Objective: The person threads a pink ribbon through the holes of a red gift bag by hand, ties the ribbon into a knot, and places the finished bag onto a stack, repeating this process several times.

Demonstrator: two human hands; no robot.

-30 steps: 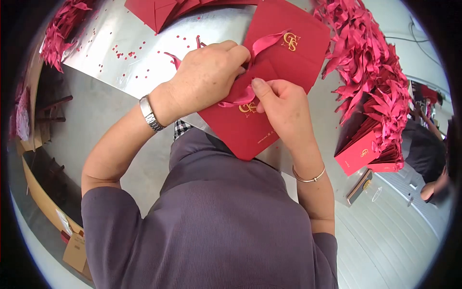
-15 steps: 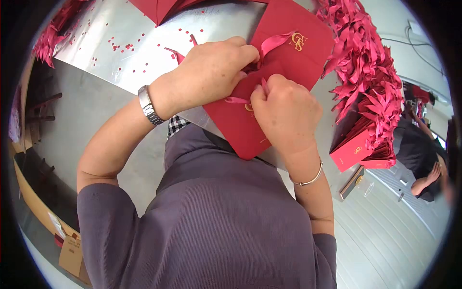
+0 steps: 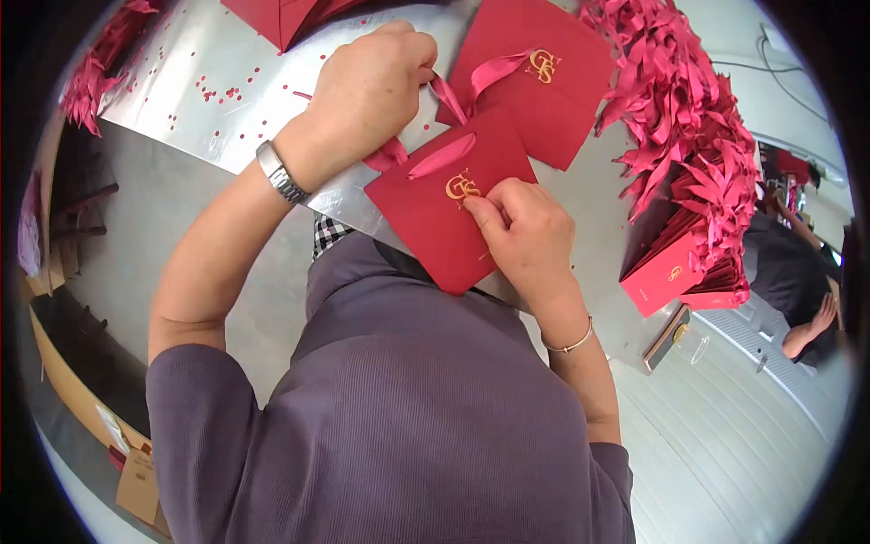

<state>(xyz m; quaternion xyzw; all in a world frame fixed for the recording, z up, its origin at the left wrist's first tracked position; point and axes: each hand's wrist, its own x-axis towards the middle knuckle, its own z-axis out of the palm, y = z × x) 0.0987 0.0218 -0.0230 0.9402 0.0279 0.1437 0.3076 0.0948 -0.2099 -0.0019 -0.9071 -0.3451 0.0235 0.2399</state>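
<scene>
A red flat paper bag with a gold monogram lies slanted at the table's near edge. My left hand is above its top left side, closed with the fingers round a pink-red ribbon that stretches toward the bag's top edge. A loop of the same ribbon crosses the bag's upper front. My right hand is closed at the bag's right side, thumb and fingertips at the gold monogram. Behind lies a second red bag with its own ribbon and gold monogram, partly under the first.
Small red paper dots are scattered over the metal table. Another red bag lies at the far edge. To the right stand stacked red bags with a thick mass of ribbons. Another person is at far right.
My left hand has moved up and left, drawing ribbon away from the bag. My right hand has shifted down to the monogram. The front bag's top now shows, apart from the hands.
</scene>
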